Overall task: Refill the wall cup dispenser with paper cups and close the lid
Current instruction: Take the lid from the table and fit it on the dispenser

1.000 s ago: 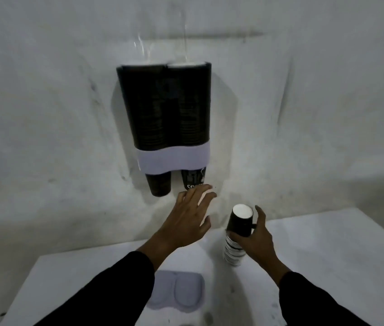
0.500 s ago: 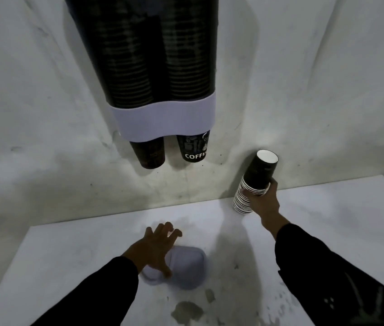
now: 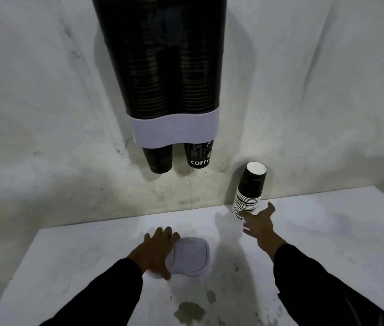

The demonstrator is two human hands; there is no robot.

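Note:
The wall cup dispenser (image 3: 176, 128) hangs on the wall with two dark tubes full of stacked cups and a white band at its base; one cup end sticks out below each tube. Its top is out of frame. The pale double-oval lid (image 3: 189, 256) lies flat on the white table. My left hand (image 3: 155, 251) lies over the lid's left edge, fingers curled around it. A stack of black paper cups (image 3: 249, 191) stands upside down, leaning against the wall. My right hand (image 3: 258, 223) hovers just below the stack, fingers spread, holding nothing.
The white table (image 3: 327, 231) meets a scuffed white wall (image 3: 45, 114). Dark stains (image 3: 188, 311) mark the tabletop near the front edge.
My right hand set the cup stack down against the wall and let go. My left hand dropped from under the dispenser to the lid and took hold of its left edge. The camera moved closer.

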